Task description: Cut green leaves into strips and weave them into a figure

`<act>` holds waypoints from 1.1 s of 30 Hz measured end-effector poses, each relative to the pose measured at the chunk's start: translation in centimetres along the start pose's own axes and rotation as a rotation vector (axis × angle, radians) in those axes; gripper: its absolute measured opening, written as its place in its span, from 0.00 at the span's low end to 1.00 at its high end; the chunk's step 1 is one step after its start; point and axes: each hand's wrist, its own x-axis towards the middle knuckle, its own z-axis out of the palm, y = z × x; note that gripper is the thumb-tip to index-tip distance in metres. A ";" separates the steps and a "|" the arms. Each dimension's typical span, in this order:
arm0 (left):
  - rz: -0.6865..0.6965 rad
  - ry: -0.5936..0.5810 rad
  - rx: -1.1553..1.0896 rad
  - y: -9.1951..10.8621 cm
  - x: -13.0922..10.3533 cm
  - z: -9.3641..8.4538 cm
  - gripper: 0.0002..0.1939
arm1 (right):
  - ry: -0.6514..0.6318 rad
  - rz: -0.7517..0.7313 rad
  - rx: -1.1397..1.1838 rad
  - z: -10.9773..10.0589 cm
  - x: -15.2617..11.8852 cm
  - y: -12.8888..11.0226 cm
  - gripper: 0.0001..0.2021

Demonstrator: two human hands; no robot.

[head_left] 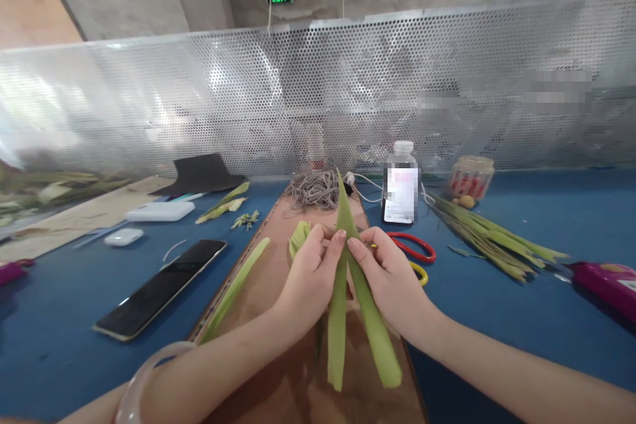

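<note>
Both hands pinch one long green leaf above a sheet of brown cardboard. It is split lengthwise from its wide lower end into two strips, which part below my fingers, while the pointed tip stands upright above them. My left hand closes thumb and fingers on the left half; my right hand does the same on the right half. A folded piece of pale green leaf shows just behind my left hand. Red-handled scissors lie partly hidden behind my right hand.
Grey cord lies heaped at the cardboard's far end. On the blue table are a black phone, a white earbud case, a bottle behind a lit phone, a leaf bundle and a clear jar. Perforated metal stands behind.
</note>
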 end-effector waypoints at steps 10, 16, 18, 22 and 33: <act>0.008 -0.019 0.050 -0.3 -0.1 -0.3 0.12 | 0.041 -0.025 -0.132 -0.1 0.0 -0.3 0.11; 0.004 -0.029 0.039 -0.3 -0.1 -0.4 0.12 | 0.033 -0.025 -0.112 -0.2 0.1 -0.2 0.11; 0.004 -0.035 0.044 -0.3 -0.1 -0.5 0.13 | 0.025 -0.019 -0.107 -0.3 0.1 -0.2 0.11; 0.001 -0.049 0.056 -0.2 0.0 -0.6 0.12 | 0.018 -0.018 -0.091 -0.5 0.0 -0.5 0.11; -0.043 -0.149 -0.017 0.0 0.0 -0.4 0.11 | -0.064 -0.021 0.088 -0.7 0.4 -0.4 0.09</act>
